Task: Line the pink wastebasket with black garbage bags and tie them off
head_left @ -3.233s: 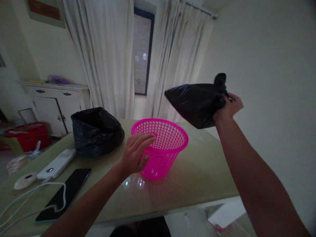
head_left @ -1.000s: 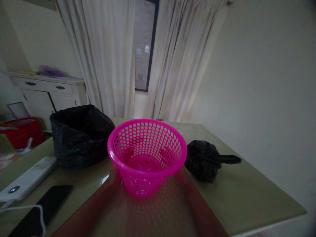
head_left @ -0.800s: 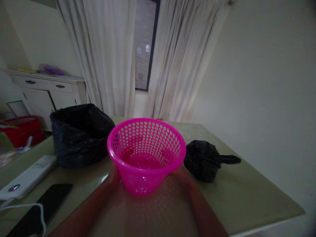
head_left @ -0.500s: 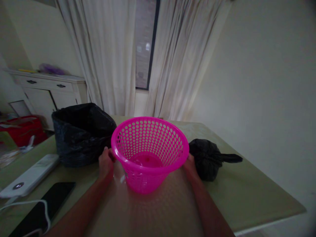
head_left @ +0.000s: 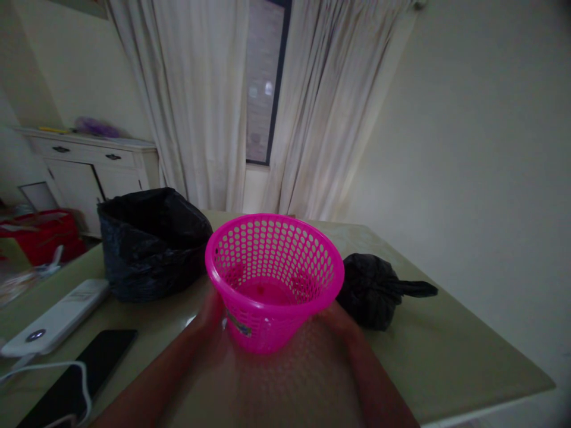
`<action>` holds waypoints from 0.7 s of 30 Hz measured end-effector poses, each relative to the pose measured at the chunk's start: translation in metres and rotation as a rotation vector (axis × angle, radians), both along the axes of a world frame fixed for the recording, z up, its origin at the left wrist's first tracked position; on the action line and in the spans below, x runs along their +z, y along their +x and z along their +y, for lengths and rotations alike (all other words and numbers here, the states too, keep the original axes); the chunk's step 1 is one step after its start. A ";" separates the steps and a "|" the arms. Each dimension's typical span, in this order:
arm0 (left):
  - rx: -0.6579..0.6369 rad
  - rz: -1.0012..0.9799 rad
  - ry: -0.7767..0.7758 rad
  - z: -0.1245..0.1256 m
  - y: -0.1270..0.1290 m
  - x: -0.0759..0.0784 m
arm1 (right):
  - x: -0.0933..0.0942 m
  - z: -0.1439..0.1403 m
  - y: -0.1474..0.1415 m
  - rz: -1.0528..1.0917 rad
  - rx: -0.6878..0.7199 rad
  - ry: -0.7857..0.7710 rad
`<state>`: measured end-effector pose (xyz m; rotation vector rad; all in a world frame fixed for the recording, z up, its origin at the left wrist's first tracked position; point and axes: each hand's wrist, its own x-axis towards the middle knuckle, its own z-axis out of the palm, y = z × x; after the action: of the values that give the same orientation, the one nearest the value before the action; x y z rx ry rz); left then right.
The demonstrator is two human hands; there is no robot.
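Note:
A pink plastic basket (head_left: pixel 267 324) with round holes stands upright on the table; a small red spot shows on its floor. Low on its left side is a label. My left hand (head_left: pixel 214 312) is against the basket's left wall below the rim, and my right hand (head_left: pixel 332 318) is against the right wall. The rim and wall hide most of my fingers, though darker patches show through the holes on both sides. To the left stands an opened black plastic bag (head_left: pixel 143 267). Close by my right hand lies a knotted black plastic bag (head_left: pixel 370 291).
On the left of the pale green table (head_left: pixel 446 356) lie a white power bank (head_left: pixel 57 318) with a white cable (head_left: pixel 53 365) and a black phone (head_left: pixel 84 371). Behind are a white cabinet (head_left: pixel 80 172), curtains (head_left: pixel 200 107) and a red bag (head_left: pixel 44 235) beside the table.
Both my hands have slid from the rim's sides down and inward around the basket's walls. The basket has turned a little, bringing its label into view.

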<state>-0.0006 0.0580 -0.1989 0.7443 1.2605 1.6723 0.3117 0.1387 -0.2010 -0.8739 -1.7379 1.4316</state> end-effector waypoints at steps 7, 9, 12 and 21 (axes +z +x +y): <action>0.391 0.037 -0.029 0.020 -0.036 -0.019 | -0.025 0.036 0.002 -0.109 -0.446 0.023; 0.456 0.017 -0.023 0.028 -0.050 -0.025 | -0.028 0.043 0.008 -0.116 -0.553 0.006; 0.474 -0.015 -0.003 0.034 -0.057 -0.032 | -0.025 0.043 0.010 -0.061 -0.547 -0.030; 0.095 -0.062 0.083 0.022 -0.018 -0.019 | -0.024 0.031 -0.005 0.053 -0.205 0.017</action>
<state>-0.0188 0.0798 -0.2175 0.6855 1.2062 1.8204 0.3066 0.1696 -0.2252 -0.9671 -1.5699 1.2917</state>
